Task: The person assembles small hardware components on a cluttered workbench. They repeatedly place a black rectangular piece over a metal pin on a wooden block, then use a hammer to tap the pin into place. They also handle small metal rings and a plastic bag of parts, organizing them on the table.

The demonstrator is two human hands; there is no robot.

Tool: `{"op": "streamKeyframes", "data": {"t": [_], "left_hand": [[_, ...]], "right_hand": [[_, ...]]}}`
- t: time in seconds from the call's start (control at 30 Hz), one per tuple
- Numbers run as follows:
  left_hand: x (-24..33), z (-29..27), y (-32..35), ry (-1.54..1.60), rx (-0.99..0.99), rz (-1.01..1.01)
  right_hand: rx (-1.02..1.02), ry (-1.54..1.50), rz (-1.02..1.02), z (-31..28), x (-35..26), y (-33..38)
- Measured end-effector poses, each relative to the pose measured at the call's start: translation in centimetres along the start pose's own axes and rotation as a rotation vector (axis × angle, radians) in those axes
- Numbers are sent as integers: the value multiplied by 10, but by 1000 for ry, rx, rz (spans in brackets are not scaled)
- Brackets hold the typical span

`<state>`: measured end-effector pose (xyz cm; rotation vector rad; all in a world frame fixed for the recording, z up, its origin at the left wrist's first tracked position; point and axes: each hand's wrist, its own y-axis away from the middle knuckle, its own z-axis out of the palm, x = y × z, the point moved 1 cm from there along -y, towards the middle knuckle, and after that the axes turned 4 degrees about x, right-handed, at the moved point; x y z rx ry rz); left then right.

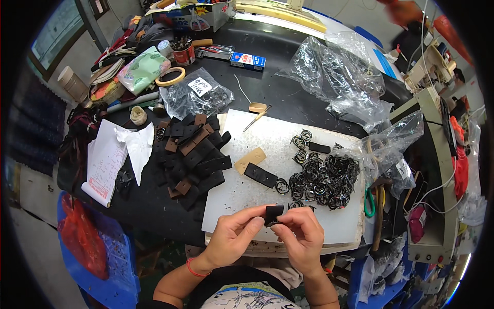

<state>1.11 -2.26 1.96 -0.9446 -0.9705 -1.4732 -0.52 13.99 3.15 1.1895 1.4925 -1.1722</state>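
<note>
Close to the front edge of the white board (226,203), I hold a small folded black leather piece (274,212) in both hands. My left hand (232,238) pinches its left side between thumb and fingers. On its right lower side, the fingertips of my right hand (301,236) are pressed together; any small part under them is hidden. Beyond my hands lie a flat black strip (261,175) with holes and a tan strip (250,160). A single black ring buckle (281,186) sits at the black strip's end, next to a heap of black ring buckles (321,180).
Left of the board is a pile of black and brown leather pieces (193,149). An awl (257,117) lies at the board's far edge. Around stand a notepad (105,159), clear plastic bags (334,72), green-handled scissors (369,202) and a blue stool (116,247).
</note>
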Motion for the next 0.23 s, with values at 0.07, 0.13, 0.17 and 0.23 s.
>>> {"op": "streamKeyframes", "data": {"t": [0.07,0.13,0.17,0.23], "left_hand": [[-6,-3,3,-50,7,-68],[-7,-4,3,-52,-8,-93],[-7,-3,3,-29,-27,-83],[-5,-2,2,-5,-47,-74]], "right_hand": [[19,3,-2,1,0,0],[38,9,-17,2,1,0],[47,13,-31,3,3,0],[34,22,-56,3,8,0]]}}
